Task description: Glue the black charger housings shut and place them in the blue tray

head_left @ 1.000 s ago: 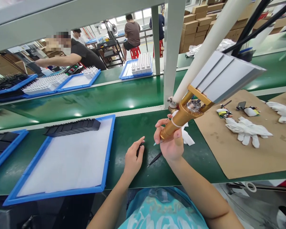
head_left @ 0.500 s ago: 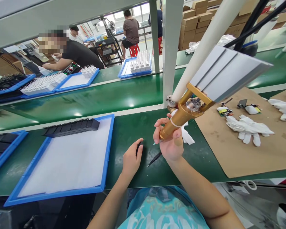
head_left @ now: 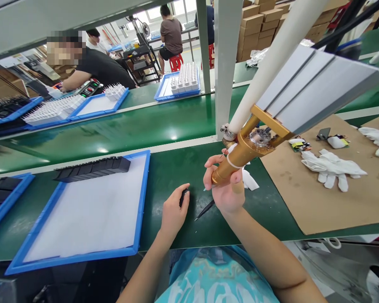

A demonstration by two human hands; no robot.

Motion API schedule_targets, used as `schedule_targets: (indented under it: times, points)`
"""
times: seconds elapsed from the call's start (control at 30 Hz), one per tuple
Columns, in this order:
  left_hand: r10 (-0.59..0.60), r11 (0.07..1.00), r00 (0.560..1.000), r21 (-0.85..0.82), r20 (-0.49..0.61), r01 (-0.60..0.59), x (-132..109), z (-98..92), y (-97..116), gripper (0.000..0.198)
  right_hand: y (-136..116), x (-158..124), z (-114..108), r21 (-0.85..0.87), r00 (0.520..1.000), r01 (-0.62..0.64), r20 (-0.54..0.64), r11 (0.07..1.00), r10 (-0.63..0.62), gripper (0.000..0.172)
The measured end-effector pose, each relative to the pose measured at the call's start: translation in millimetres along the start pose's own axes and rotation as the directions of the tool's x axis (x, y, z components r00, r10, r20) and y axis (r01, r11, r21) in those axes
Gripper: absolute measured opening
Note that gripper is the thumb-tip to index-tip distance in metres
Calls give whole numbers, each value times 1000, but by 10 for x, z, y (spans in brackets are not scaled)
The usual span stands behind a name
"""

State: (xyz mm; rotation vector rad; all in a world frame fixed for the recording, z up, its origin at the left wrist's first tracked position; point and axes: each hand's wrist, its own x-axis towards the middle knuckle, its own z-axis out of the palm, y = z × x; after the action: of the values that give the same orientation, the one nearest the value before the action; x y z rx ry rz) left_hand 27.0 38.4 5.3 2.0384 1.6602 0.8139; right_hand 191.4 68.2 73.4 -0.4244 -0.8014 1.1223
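My right hand (head_left: 229, 185) is wrapped round the lower end of a gold-coloured metal tool (head_left: 236, 158), which tilts up to the right beside a white pipe (head_left: 255, 80). Wide grey-white metal plates (head_left: 316, 84) are fixed at the tool's upper end. On the green bench, my left hand (head_left: 175, 206) holds a small black object (head_left: 183, 196) between thumb and fingers; most of it is hidden. Black tweezers (head_left: 205, 209) lie on the bench between my two hands. Something white (head_left: 249, 181) lies just behind my right hand.
To the left, a blue-rimmed tray (head_left: 138, 210) holds a row of black housings (head_left: 94, 168). White gloves (head_left: 331, 168) and small circuit parts (head_left: 300, 144) lie on brown cardboard (head_left: 290, 189) at right. Beyond the metal post (head_left: 223, 84) are trays of white parts and several seated people.
The view has shifted slightly, and the metal plates of the tool appear larger and further right. Both hands keep their holds. The dark-shirted person's arm at the back has moved.
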Motion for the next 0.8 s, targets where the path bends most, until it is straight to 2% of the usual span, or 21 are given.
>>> schedule_targets:
  times: [0.17, 0.33, 0.53, 0.63, 0.7, 0.73, 0.77, 0.8]
  points:
    - [-38, 988, 999, 147, -12, 39, -25, 42, -14, 28, -10, 1, 5, -3, 1000, -4, -12, 1000, 4, 38]
    - [-9, 933, 997, 357, -73, 35, -49, 108, -32, 33, -16, -5, 9, 25, 1000, 4, -2, 1000, -4, 36]
    - [30, 914, 998, 407, -54, -5, -48, 137, -52, 37, -18, -2, 6, 11, 1000, -6, -17, 1000, 6, 37]
    - [11, 961, 1000, 277, -6, -9, -7, 87, -95, 41, -9, 3, -5, 21, 1000, 3, -10, 1000, -3, 35]
    - [-82, 995, 996, 55, 21, 81, 37, 31, -121, 45, 0, 9, -15, 32, 1000, 18, 1, 999, -18, 34]
    - [-160, 981, 987, -110, 27, 162, 60, 0, -123, 47, 5, 12, -21, 33, 1000, 23, 3, 999, -23, 34]
    - [-252, 918, 967, -303, 45, 254, 84, -33, -114, 49, 9, 16, -27, 30, 1000, 26, 3, 999, -26, 34]
    - [-341, 797, 936, -501, 88, 338, 105, -65, -92, 51, 13, 19, -32, 27, 1000, 27, 3, 999, -27, 35]
